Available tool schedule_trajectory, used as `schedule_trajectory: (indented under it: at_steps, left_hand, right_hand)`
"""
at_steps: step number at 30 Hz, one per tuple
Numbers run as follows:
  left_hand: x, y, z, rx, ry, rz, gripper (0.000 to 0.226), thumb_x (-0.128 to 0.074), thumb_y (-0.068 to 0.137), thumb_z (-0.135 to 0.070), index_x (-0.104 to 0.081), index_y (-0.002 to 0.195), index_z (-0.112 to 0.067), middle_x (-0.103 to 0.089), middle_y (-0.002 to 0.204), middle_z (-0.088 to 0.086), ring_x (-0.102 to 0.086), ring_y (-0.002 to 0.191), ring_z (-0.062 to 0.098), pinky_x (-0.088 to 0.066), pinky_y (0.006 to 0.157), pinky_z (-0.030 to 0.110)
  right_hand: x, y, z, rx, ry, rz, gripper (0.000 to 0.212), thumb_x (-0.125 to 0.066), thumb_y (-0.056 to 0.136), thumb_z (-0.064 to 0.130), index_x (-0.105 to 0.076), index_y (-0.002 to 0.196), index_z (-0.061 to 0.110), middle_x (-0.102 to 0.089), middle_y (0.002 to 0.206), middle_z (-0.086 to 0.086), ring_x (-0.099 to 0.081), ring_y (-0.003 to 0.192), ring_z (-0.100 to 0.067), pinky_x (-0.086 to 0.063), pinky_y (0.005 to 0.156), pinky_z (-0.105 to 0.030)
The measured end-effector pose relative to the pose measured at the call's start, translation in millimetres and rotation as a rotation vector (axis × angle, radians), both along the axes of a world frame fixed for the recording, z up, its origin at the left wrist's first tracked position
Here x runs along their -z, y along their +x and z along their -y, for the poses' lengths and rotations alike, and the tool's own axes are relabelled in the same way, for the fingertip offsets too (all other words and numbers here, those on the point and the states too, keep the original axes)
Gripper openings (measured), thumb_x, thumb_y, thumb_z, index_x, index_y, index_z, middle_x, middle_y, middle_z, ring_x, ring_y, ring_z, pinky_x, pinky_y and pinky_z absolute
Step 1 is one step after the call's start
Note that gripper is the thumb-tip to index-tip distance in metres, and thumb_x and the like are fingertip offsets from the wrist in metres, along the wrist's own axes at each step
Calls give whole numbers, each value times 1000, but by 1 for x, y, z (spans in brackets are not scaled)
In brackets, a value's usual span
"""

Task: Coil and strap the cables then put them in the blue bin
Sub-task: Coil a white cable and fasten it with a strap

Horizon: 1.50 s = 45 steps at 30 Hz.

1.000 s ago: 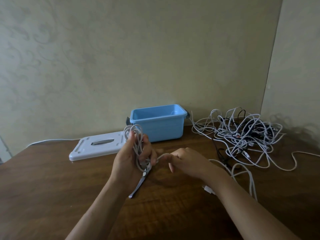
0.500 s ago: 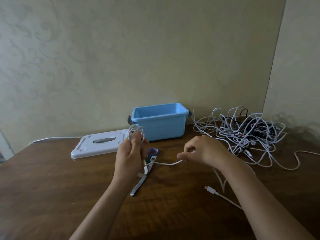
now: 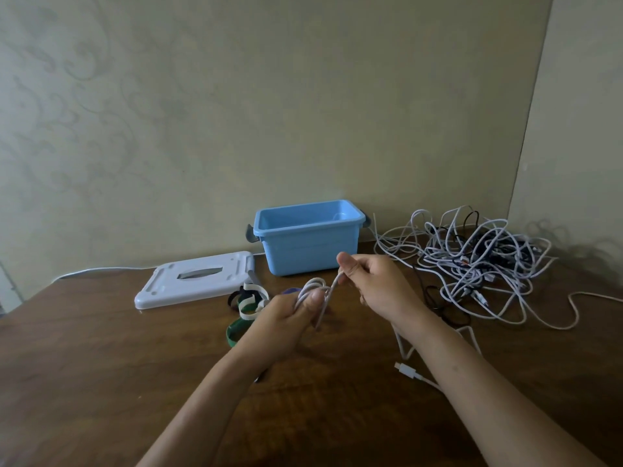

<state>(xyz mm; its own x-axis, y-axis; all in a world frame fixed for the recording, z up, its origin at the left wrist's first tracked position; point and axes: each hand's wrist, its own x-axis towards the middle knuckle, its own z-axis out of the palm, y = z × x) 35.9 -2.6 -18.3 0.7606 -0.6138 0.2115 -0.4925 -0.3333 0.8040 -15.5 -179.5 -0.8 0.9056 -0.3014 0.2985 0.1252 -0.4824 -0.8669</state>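
Between curled hands (image 3: 323,298), looped white cable (image 3: 312,286)

A dark brown wooden table (image 3: 101,365) carries an open light-blue plastic bin (image 3: 308,246) at its far edge by the wall. Left of the bin lies a flat white plastic lid (image 3: 199,279). Loose white, green and black straps (image 3: 247,303) lie near the lid. A tangled pile of white and black cables (image 3: 478,264) spreads right of the bin, and a white cable end with its plug (image 3: 404,369) lies nearer.

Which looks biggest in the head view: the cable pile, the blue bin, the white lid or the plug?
1. Cable pile, widest.
2 and 3. Blue bin and white lid look about equal, so no ranking.
4. Plug, smallest, though nearest the camera.
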Motion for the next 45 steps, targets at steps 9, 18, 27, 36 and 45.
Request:
schedule_trajectory:
  at_steps: [9, 18, 27, 36, 45]
  left_hand:
    - [8, 5, 0, 19, -117, -11, 50, -38, 90, -61, -64, 60, -31, -46, 60, 3, -45, 59, 18, -39, 62, 33]
    - [8, 4, 1, -98, -188, 134, 64, -41, 85, -63, -66, 81, -4, -54, 51, -3, -53, 53, 12, -44, 58, 29]
    - [-10, 2, -9, -221, -551, -199, 49, -39, 98, -50, -47, 78, -6, -38, 59, 10, -44, 39, 7, -34, 40, 21]
    - [3, -2, 4, -151, -308, -160, 41, -40, 101, -45, -64, 104, -12, -54, 50, -19, -51, 45, -5, -37, 45, 9]
    - [6, 6, 0, -239, -200, -28, 39, -46, 100, -45, -67, 94, -13, -59, 61, -7, -51, 51, 4, -41, 53, 25]
  right_hand:
    - [3, 3, -3, -5, -33, 62, 51, -47, 93, 61, -60, 66, 20, -50, 51, 9, -46, 46, 0, -40, 61, -23]
    - [3, 3, -4, 21, -45, 87, 55, -43, 89, 64, -58, 65, 17, -50, 48, 8, -46, 43, 0, -41, 59, -22]
    - [-5, -5, -6, -323, 209, -134, 51, -37, 103, 54, -65, 91, 12, -57, 57, 2, -44, 44, -7, -40, 47, -19]
    - [-2, 0, -17, -335, 388, 44, 57, -25, 108, 48, -67, 94, 12, -43, 54, 0, -33, 39, -7, -36, 47, -24]
    - [-6, -4, -3, -486, 478, 36, 33, -43, 107, 24, -69, 96, 7, -55, 66, -1, -38, 44, -8, -42, 56, -28]
